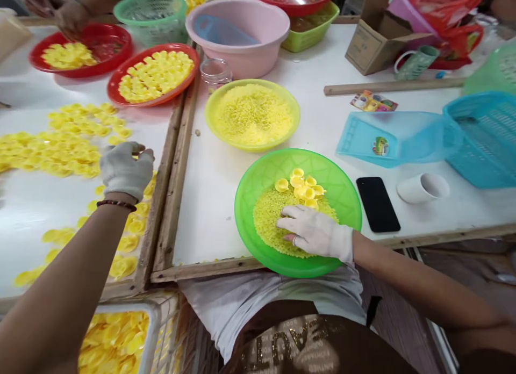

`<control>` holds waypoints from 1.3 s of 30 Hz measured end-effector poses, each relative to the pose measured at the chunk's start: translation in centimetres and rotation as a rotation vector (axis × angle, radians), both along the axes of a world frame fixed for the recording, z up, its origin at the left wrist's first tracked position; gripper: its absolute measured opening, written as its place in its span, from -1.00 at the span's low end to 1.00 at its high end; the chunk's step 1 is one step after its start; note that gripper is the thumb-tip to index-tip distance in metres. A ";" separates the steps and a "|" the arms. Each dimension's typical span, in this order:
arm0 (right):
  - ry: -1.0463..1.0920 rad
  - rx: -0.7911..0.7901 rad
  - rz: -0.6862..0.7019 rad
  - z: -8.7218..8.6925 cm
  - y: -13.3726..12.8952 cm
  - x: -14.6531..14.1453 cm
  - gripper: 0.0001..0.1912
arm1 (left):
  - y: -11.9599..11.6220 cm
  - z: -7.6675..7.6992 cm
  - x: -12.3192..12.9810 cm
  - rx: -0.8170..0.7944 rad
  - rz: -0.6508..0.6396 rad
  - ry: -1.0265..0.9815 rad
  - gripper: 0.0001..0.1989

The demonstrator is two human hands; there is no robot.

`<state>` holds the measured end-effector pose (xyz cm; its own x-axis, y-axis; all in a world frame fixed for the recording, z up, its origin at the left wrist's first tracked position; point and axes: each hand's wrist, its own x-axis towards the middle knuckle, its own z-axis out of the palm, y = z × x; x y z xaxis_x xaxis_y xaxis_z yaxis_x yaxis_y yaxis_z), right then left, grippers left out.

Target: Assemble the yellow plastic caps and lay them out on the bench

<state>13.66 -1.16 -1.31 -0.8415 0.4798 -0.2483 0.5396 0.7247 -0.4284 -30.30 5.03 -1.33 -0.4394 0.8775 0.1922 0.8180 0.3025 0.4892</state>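
Note:
My left hand [127, 168], in a pale glove with some fingertips bare, is over the left table beside scattered yellow cup-shaped pieces [68, 148]. Its fingers are bent, and whether they hold a piece is hidden. Inside the green bowl [252, 202], my gloved right hand [312, 231] rests on yellow granules [268, 215] with its fingers spread. A cluster of yellow cups [304, 188] lies in that bowl just beyond the fingers. Behind it stands a yellow bowl [210, 116] heaped with finer yellow granules.
Wooden strips [171, 202] divide the tables. Red trays [155, 101] and a pink basin [237, 54] stand behind. A phone [378, 205], white cup [422, 188] and blue scoop [365, 137] lie right. Another person's hand [72, 19] reaches into a red tray. Below left is a filled crate [151, 315].

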 end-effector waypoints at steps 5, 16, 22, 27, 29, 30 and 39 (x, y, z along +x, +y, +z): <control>-0.210 -0.088 -0.001 -0.4 -0.5 -0.6 -0.70 | -0.5 3.0 16.5 0.101 -0.550 0.070 -0.76; 0.765 -1.104 -0.785 1.2 2.1 0.8 -0.67 | 0.9 -0.4 26.8 -0.407 -0.646 -0.032 -0.91; 1.301 -1.090 -0.846 3.3 3.2 -0.5 -0.59 | -4.0 0.9 26.4 -0.509 -0.527 -1.023 -0.64; 1.471 -0.923 -0.839 3.1 3.3 -2.2 -0.62 | -6.5 0.5 27.1 -0.434 -0.456 -1.281 -0.60; 1.501 -0.878 -0.836 2.9 3.2 -2.5 -0.61 | -6.9 0.3 27.3 -0.415 -0.437 -1.303 -0.61; 1.504 -0.867 -0.837 2.8 3.2 -2.5 -0.61 | -6.9 0.2 27.4 -0.407 -0.429 -1.312 -0.61; 1.542 -0.957 -0.857 2.9 3.1 -1.8 -0.67 | -7.2 0.1 27.3 -0.324 -0.431 -1.259 -0.64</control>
